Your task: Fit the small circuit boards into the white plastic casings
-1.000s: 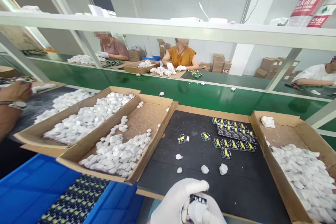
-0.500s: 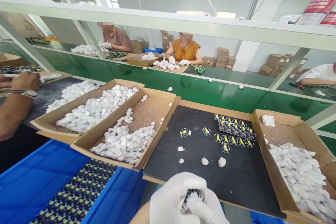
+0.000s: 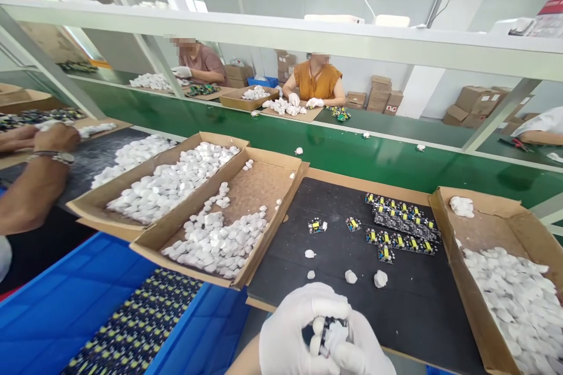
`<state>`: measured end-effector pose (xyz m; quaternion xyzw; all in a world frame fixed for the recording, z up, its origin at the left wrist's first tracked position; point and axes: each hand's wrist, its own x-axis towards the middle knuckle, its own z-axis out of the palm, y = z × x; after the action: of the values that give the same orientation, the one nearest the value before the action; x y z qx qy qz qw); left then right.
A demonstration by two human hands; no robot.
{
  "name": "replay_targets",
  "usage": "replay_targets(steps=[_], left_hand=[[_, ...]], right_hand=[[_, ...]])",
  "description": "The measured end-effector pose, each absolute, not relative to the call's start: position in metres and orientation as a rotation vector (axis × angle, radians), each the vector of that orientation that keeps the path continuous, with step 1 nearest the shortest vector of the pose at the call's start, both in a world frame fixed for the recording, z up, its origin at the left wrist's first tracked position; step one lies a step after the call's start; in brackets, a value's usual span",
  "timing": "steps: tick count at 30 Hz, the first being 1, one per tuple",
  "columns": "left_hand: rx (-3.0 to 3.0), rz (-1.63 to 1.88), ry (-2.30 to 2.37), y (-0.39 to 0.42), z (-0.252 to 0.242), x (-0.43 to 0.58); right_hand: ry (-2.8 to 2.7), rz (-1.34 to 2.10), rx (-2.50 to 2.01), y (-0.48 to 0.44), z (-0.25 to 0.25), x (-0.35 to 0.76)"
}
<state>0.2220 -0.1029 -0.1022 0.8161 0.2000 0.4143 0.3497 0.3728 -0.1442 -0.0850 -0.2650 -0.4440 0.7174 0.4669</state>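
Black mat (image 3: 409, 316) at 12 o'clock; left hand (image 3: 292, 331) and right hand (image 3: 363, 354) both clasp a small circuit board (image 3: 331, 329), and a hard squeeze could likely bend its parts.

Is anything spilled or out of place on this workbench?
Yes, mildly. Four white pieces lie loose on the black mat, outside the cardboard trays, and two small circuit boards sit apart from the main cluster. Other white bits dot the green belt.
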Motion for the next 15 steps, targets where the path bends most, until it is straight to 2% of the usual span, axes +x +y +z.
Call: replay_targets(steps=[10,15], left_hand=[[2.142,1.163,0.572,-0.098,-0.092,0.232],[2.261,1.269,0.598,-0.095,-0.092,0.232]], right_hand=[[-1.195,1.805,-0.688,-0.133,-0.071,0.384],[-1.141,1.791,-0.996,-0.14,-0.094,0.388]])
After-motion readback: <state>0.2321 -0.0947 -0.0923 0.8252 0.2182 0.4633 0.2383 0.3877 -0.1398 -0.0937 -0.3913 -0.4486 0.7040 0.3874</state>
